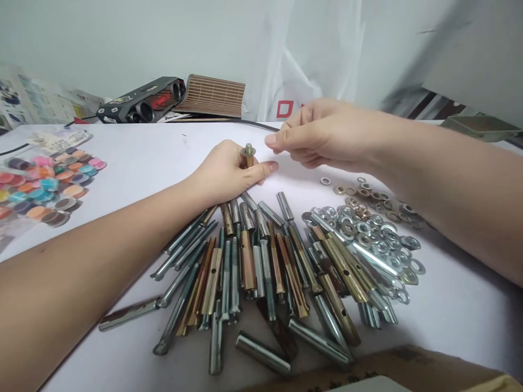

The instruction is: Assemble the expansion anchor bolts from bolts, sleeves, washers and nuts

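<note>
My left hand (pixel 231 169) is closed around an expansion bolt (pixel 249 158), held upright with its threaded tip up and a washer (pixel 248 152) around it near the top. To its right and slightly higher, my right hand (pixel 318 133) has thumb and fingers pinched together, apart from the bolt. Whatever may be between those fingertips is hidden. Below my hands lies a pile of silver and brass-coloured anchor sleeves (pixel 211 280) and flared bolts (pixel 265 277). Loose washers (pixel 382 245) and nuts (pixel 363 190) are heaped under my right forearm.
Colourful small round pots (pixel 49 185) in clear plastic are at the left. A black speaker-like device (pixel 143 102) and a slatted brown mat (pixel 214 95) stand at the back. A cardboard piece (pixel 392 370) lies at the near edge, and a greenish box (pixel 480 126) at the far right.
</note>
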Demonstrator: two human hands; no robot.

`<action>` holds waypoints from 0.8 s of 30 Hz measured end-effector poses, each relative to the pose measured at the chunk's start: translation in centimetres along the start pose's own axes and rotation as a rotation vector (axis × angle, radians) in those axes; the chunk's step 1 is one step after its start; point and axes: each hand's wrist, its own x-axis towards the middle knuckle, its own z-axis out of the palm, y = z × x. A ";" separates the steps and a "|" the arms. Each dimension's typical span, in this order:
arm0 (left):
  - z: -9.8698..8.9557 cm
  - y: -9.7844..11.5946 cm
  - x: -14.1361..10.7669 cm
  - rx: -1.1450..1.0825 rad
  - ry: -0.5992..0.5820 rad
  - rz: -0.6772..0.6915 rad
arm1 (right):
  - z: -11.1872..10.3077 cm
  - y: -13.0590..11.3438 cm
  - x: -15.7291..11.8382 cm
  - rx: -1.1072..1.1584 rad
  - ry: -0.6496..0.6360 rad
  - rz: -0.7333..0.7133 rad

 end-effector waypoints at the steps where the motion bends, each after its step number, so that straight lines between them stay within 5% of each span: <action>1: -0.1 0.1 -0.1 -0.001 -0.008 -0.008 | -0.5 0.0 -0.3 -0.062 -0.043 0.006; 6: -0.2 0.3 -0.2 0.037 -0.011 -0.061 | -1.8 -0.3 -1.9 -0.283 -0.324 0.163; 12: -0.1 0.6 -0.2 0.042 -0.014 -0.099 | -3.1 -1.8 -3.9 -0.203 -0.111 0.293; 17: -0.1 0.8 -0.1 -0.009 -0.012 -0.117 | -4.1 -1.6 -4.8 -0.537 -0.305 0.480; 24: -0.2 1.0 -0.2 -0.023 -0.007 -0.120 | -3.6 0.2 -4.9 -0.800 -0.376 0.335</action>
